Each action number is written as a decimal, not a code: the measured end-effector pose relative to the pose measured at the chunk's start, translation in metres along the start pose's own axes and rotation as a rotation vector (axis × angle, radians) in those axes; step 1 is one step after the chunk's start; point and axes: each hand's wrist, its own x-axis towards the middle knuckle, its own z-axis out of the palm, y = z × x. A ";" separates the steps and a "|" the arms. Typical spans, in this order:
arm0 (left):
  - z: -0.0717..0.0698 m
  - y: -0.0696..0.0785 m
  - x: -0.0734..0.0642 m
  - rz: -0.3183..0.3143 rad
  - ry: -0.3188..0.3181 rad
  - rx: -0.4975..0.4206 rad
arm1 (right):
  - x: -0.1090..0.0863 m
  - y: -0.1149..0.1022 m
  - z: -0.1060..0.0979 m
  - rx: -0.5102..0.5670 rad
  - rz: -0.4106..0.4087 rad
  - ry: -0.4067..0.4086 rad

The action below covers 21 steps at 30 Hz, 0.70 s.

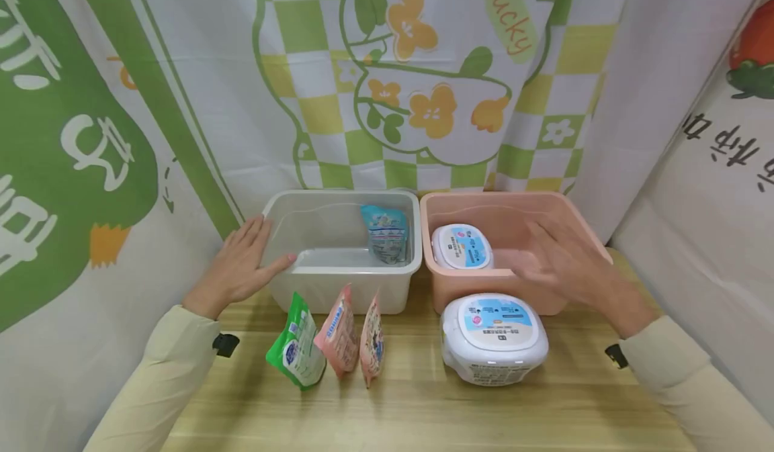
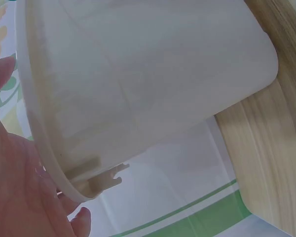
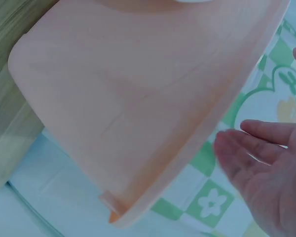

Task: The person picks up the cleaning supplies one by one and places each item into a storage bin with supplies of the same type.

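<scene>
My left hand (image 1: 242, 260) rests on the left end of a pale grey plastic bin (image 1: 387, 292), fingers along the side rim and thumb over the front edge. In the left wrist view, its fingers (image 2: 52, 202) lie against the bin's rim. A blue pouch (image 1: 387, 234) leans inside that bin at the right. Slightly blurred, my right hand (image 1: 565, 257) hovers over the right part of a pink bin (image 1: 444, 287). The right wrist view shows its fingers (image 3: 251, 148) extended, apart from the rim and holding nothing. A white lidded tub (image 1: 462, 247) sits inside the pink bin's left part.
Before the grey bin stand a green pouch (image 1: 299, 348), a pink pouch (image 1: 340, 334) and a second pink pouch (image 1: 371, 341). A larger white tub (image 1: 496, 341) stands before the pink bin on the wooden table (image 1: 417, 412). Patterned curtain (image 1: 320, 109) hangs close behind both bins.
</scene>
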 end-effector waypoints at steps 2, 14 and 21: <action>0.000 -0.001 0.001 -0.004 -0.011 -0.009 | 0.000 -0.004 -0.002 0.001 -0.065 0.062; 0.004 -0.002 0.002 -0.017 -0.042 -0.016 | -0.008 -0.038 -0.016 0.015 -0.171 0.015; 0.007 -0.003 0.001 -0.021 -0.048 -0.026 | -0.010 -0.051 -0.019 -0.019 -0.263 -0.065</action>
